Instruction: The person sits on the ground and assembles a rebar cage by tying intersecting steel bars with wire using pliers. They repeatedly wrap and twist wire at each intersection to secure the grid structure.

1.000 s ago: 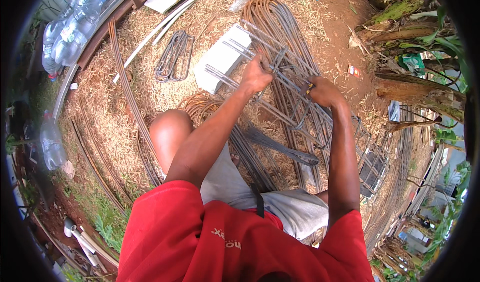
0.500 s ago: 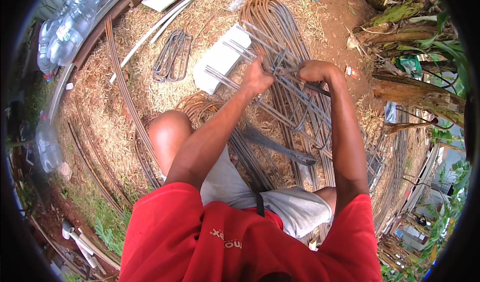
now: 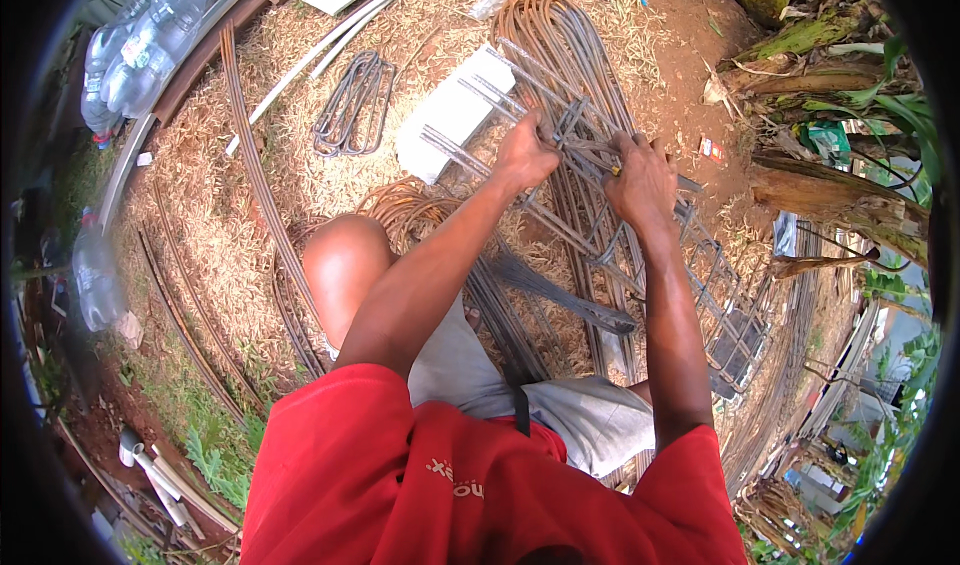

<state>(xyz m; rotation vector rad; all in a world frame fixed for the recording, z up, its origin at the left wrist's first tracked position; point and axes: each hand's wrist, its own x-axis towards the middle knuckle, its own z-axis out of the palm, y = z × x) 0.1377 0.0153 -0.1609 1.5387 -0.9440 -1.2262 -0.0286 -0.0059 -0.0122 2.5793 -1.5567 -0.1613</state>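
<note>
A rebar cage (image 3: 602,259) of long ribbed bars and square stirrups lies slantwise in front of me. My left hand (image 3: 528,155) is closed at a stirrup near the cage's far end, its fingertips pressed to the steel; anything small between them is hidden. Close beside it, my right hand (image 3: 645,185) wraps from above around a dark-handled tool that looks like pincers, its head against the bar joint. The hand covers most of that tool. Under the cage's far bar ends sits a white block (image 3: 440,120). A bundle of dark tie wire (image 3: 565,295) lies nearer my legs.
Long bent rebars (image 3: 545,15) run beneath the cage. Loose stirrups (image 3: 352,105) lie on dry straw at the left. Plastic bottles (image 3: 150,50) are piled at the far left, and cut trunks (image 3: 840,190) stand along the right. My bent knee (image 3: 347,265) is beside the left forearm.
My right hand has turned over, from knuckles up with the elbow out to its back facing me, swinging the tool's handle. The left hand stays at the same joint.
</note>
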